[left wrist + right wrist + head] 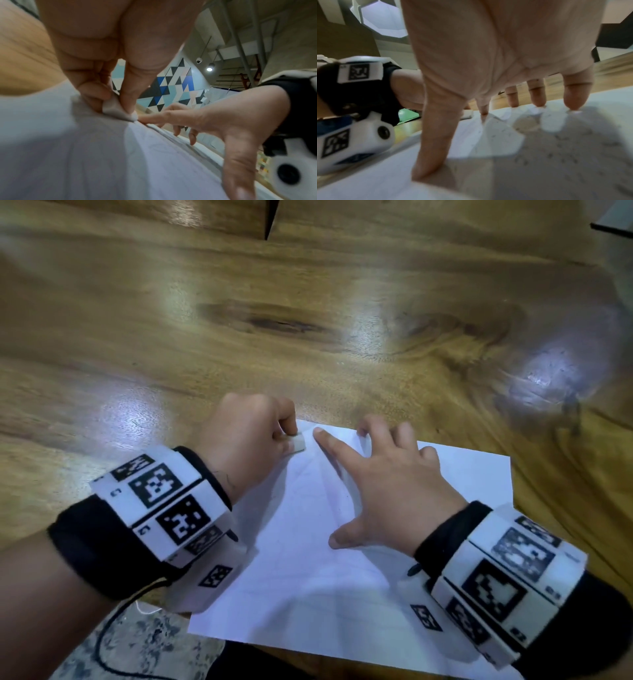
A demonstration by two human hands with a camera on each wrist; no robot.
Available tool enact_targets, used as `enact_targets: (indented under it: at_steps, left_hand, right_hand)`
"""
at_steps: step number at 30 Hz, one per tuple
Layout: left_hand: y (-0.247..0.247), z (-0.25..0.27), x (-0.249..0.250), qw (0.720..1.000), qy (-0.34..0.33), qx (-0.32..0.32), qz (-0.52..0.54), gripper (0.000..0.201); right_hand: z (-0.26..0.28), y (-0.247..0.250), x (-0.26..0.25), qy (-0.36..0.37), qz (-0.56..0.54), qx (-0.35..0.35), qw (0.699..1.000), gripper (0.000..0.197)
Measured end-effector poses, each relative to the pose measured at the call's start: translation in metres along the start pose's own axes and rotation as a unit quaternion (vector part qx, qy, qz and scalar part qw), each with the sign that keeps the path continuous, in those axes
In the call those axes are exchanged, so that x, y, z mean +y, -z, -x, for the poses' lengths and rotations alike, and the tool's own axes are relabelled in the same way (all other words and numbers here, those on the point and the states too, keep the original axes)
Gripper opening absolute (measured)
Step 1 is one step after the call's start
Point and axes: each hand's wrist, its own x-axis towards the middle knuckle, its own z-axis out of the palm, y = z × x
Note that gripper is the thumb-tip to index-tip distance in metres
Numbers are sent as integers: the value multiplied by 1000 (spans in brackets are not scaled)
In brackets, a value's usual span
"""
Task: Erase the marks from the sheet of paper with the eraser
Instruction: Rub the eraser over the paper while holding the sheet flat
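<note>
Two hands at frame centre on a white sheet of paper [308,559], left hand [246,436] pinching an eraser [297,442] at its upper corner, right hand [387,484] spread flat, wooden worktop [308,320] around.

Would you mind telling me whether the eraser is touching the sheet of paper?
Touching. The left wrist view shows the eraser, pinched by the left hand, with its lower corner pressed onto the sheet of paper.
</note>
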Motion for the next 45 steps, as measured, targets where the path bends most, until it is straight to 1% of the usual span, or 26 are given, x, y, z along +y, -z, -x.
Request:
enact_targets:
  at_steps: [2,3,6,7,8,11,13,14,16,17,18,20,22,24,25,26,27,29,30,31,32,35,36,39,42,45]
  left_hand:
    - [-5,5,-1,1000,-7,7,7,8]
    - [-7,11,-2,1000,-22,-4,8,10]
    - [-9,27,-1,994,-63,-87,-6,13]
    - [-7,24,-1,993,-65,-98,-5,12]
    - [-4,18,0,994,-66,-89,-6,8]
    - [3,-9,5,998,-63,-21,-22,4]
    - [3,-14,6,997,-62,-24,-34,3]
    - [3,-9,2,996,-74,-37,-37,8]
    - [5,8,-4,990,-94,-91,-47,22]
    - [6,14,-6,987,-94,-118,-52,24]
    - [7,16,-7,986,-90,-133,-52,19]
    - [9,6,-3,989,-87,-109,-50,5]
    - [9,-11,3,992,-88,-67,-54,6]
    - [6,-21,5,994,-87,-47,-56,7]
    - [5,-19,4,993,-89,-45,-57,4]
    - [5,-12,1,992,-98,-48,-58,2]
    - [4,-3,-3,991,-108,-62,-59,8]
    - [5,13,-9,984,-116,-117,-61,16]
    - [7,16,-10,982,-111,-143,-60,17]
    - [8,15,-11,982,-104,-150,-54,14]
    - [10,10,-9,985,-98,-136,-44,9]
    - [15,-12,-2,993,-88,-62,-39,5]
    - [14,-17,0,994,-87,-54,-43,5]
    - [9,-14,-3,993,-89,-54,-55,3]
    - [8,5,-11,990,-108,-66,-57,10]
    - [10,15,-15,991,-87,-89,-39,10]
  right_hand:
    - [0,-3,-3,-7,3,5,1000,119]
    - [0,-4,-4,-9,2,6,1000,119]
    - [1,-7,-4,-14,0,7,1000,119]
    - [0,-7,-3,-14,0,8,1000,119]
    - [0,-7,-4,-14,1,8,1000,119]
    - [-1,-7,-5,-16,1,7,1000,119]
    - [-1,-6,-5,-18,1,3,1000,118]
    - [-1,-6,-5,-18,-1,1,1000,119]
    - [0,-6,-5,-18,-3,3,1000,119]
    - [0,-7,-5,-17,-4,5,1000,119]
    - [0,-7,-5,-17,-4,5,1000,119]
    - [0,-7,-5,-17,-2,3,1000,119]
    - [0,-6,-6,-18,1,2,1000,119]
    - [0,-6,-6,-20,7,3,1000,119]
    - [0,-6,-6,-20,8,1,1000,119]
    - [0,-6,-6,-21,7,0,1000,119]
    - [0,-6,-6,-21,5,0,1000,119]
    - [0,-6,-6,-19,0,3,1000,118]
    - [1,-7,-6,-18,-2,5,1000,118]
    - [1,-7,-6,-17,-2,6,1000,118]
    - [1,-7,-6,-16,-1,6,1000,118]
    - [1,-7,-6,-17,0,7,1000,118]
    - [1,-7,-6,-18,0,5,1000,118]
    - [1,-7,-6,-16,0,3,1000,118]
    - [1,-7,-5,-15,-5,2,1000,118]
    - [1,-7,-5,-9,-7,5,1000,118]
